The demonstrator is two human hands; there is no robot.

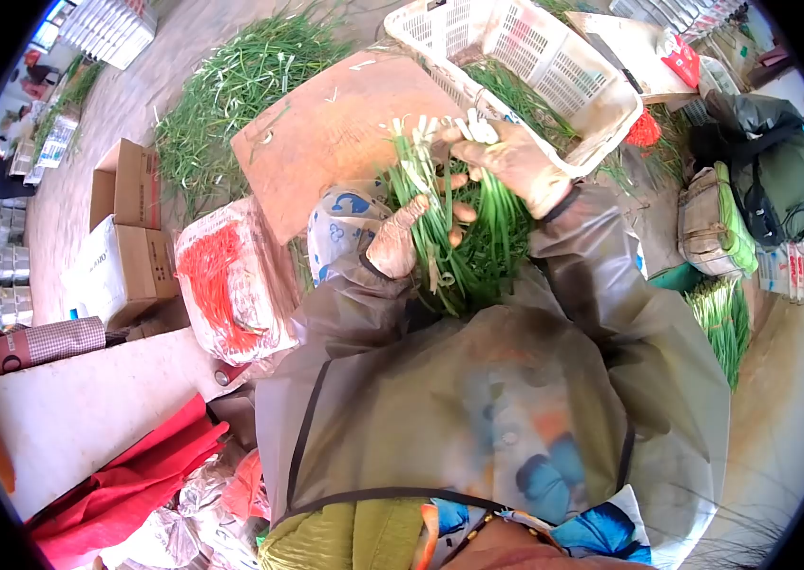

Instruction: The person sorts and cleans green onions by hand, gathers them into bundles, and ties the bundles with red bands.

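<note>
A bunch of green chives [492,223] with white stem ends stands up in front of my chest. My left hand [397,242] is closed around the near left side of the bunch, its fingers wrapped over the stems. My right hand [521,169] grips the right part of the bunch near the white ends, which stick out past its fingers. Lower leaves hang toward my lap, against my translucent smock [459,389]. Beyond my hands lies a worn brown board [335,123].
A loose heap of chives [240,95] lies on the floor at the far left. Behind the board sits a white plastic crate [602,95] with chives. Red ties [212,280] rest on a wrapped pack at left, near a cardboard box [131,185]. A dark bag [773,171] is at right.
</note>
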